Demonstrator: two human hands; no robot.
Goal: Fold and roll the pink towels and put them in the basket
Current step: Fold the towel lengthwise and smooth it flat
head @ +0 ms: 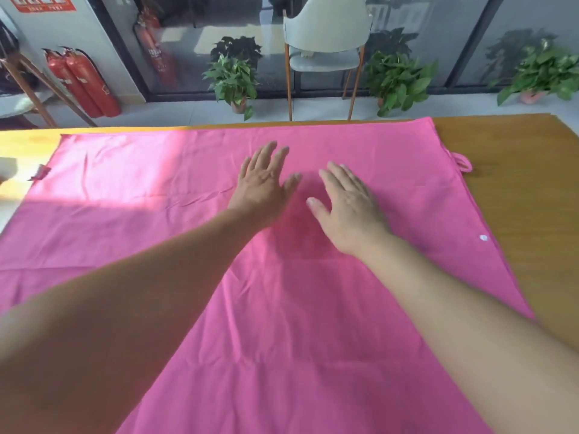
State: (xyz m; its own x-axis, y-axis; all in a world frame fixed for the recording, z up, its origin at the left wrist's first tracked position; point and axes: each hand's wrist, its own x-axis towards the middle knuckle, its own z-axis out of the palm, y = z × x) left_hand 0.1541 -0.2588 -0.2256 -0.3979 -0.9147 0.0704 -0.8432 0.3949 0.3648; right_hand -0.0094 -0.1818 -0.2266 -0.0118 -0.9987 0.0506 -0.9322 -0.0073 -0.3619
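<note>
One pink towel (282, 308) spread flat over the wooden table (517, 183), two bare forearms reaching over it, left hand (263, 186) and right hand (347, 211) side by side, fingers straight, palms down on its far middle, beyond, one grey chair (326, 32), three potted plants, three red fire extinguishers

1. Towel (282, 308): plain pink; small white snap (483, 237) near its right edge.
2. Table (526, 189): orange-brown wood grain.
3. Fire extinguishers (83, 83): red.
4. Chair (326, 36): pale grey seat, copper-brown legs.
5. Potted plants (233, 79): green leaves, reddish-brown pots.
</note>
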